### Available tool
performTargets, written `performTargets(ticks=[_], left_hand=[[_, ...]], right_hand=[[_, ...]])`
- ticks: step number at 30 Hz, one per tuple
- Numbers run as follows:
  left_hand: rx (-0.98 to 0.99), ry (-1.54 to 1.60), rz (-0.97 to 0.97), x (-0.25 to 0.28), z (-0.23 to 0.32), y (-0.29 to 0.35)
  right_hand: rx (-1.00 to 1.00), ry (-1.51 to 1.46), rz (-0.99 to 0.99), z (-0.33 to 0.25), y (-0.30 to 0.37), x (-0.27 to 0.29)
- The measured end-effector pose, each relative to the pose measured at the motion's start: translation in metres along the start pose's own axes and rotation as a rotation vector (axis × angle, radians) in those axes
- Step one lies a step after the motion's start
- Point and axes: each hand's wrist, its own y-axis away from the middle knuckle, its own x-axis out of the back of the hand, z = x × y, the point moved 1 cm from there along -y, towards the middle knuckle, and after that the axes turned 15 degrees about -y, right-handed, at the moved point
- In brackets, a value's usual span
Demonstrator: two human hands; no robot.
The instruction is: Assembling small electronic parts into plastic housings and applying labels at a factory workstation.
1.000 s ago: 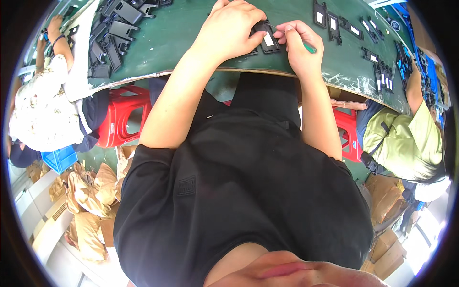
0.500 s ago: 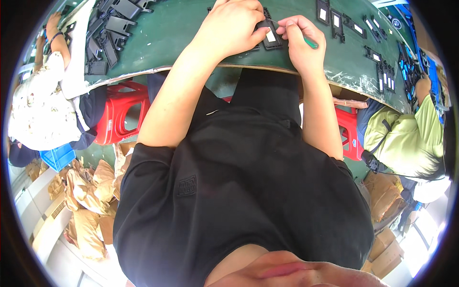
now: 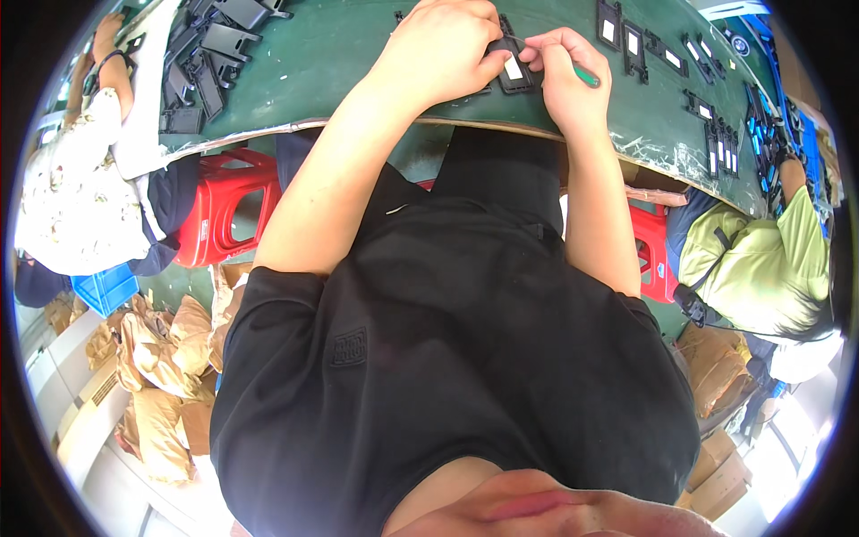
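A black plastic part with a white label lies on the green table in front of me. My left hand is closed at its left side, thumb against the part's edge and the other fingers curled over its far end. A slim tool with a green handle is gripped in my right hand, just right of the part. Its thin metal shaft points left toward my left fingers, which hide the tip. Another dark piece is partly covered by my left hand.
Black plastic pieces are heaped at the table's left. Several labelled black parts lie to the right, with black-and-blue pieces at the far right edge. Co-workers sit on both sides by red stools. Brown paper bundles lie on the floor behind.
The view has shifted slightly. My hands keep nearly the same place around the labelled part. The right co-worker's hand has moved slightly toward that person.
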Motion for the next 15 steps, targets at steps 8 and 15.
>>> performTargets(ticks=[8,15], left_hand=[[0.001,0.010,0.024,-0.0045,-0.0001,0.0016],[0.002,0.010,0.042,-0.0039,0.0007,0.0026]], right_hand=[[-0.058,-0.004,0.020,-0.0044,0.0041,0.0004],[-0.077,0.002,0.019,-0.0034,0.0023,0.0018]])
